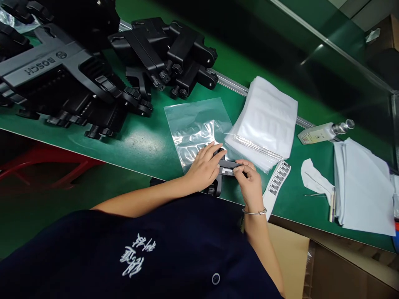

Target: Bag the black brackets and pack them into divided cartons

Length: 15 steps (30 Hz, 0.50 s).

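1. My left hand [204, 166] lies across a black part [230, 165] near the tabletop's front edge; its fingers are stretched out and slightly spread over the part, and I cannot tell whether the thumb grips underneath.
2. My right hand [249, 178] has thumb and forefinger pinching the right end of that black part, right beside a small black-and-white label [228, 171] on its face.
3. Around my right wrist is a silver-coloured bracelet [254, 212].
4. Just beyond my left fingers, a clear plastic bag [199, 116] lies flat on the green tabletop [146, 143].
5. To the right of it sits a stack of clear bags [269, 116], its near edge close to my right hand.
6. Next to my right forearm, a strip of labels [279, 178] shows a row of black-and-white prints.
7. Farther right I have a tilted-looking bottle [318, 133], a crumpled white piece [314, 176] and a stack of white sheets [363, 187].
8. To my left are the grey-and-black housings [46, 62], one reading BOSCH upside down to me; beside them is a pile of black parts [162, 50].
9. Below the tabletop are a red stool [52, 166] on the left and cardboard [289, 257] on the right.
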### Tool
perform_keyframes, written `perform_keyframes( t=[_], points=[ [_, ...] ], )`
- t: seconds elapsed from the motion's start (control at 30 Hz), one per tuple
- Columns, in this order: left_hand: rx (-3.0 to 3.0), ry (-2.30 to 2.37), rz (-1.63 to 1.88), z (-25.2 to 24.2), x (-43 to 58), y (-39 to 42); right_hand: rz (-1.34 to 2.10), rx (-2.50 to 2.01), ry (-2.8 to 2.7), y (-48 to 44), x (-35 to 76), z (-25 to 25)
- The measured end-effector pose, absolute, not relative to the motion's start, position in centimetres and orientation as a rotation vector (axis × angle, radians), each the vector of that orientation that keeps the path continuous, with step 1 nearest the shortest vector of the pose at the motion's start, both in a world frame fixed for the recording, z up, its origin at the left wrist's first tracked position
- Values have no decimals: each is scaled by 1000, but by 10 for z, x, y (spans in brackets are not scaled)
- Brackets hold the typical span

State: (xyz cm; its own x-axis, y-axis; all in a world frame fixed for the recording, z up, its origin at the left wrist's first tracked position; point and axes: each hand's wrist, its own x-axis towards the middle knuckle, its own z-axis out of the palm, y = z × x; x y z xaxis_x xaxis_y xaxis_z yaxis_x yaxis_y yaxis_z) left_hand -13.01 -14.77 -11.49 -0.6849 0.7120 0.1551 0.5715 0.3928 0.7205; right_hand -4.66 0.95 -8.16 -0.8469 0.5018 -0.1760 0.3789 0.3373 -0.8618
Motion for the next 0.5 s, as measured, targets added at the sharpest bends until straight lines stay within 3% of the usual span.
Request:
perform_keyframes(
  t=[0.5],
  points=[
    [1143,2468,1172,-115,-130,-147,1499,-798,-2520,9,-48,-79]
  ],
)
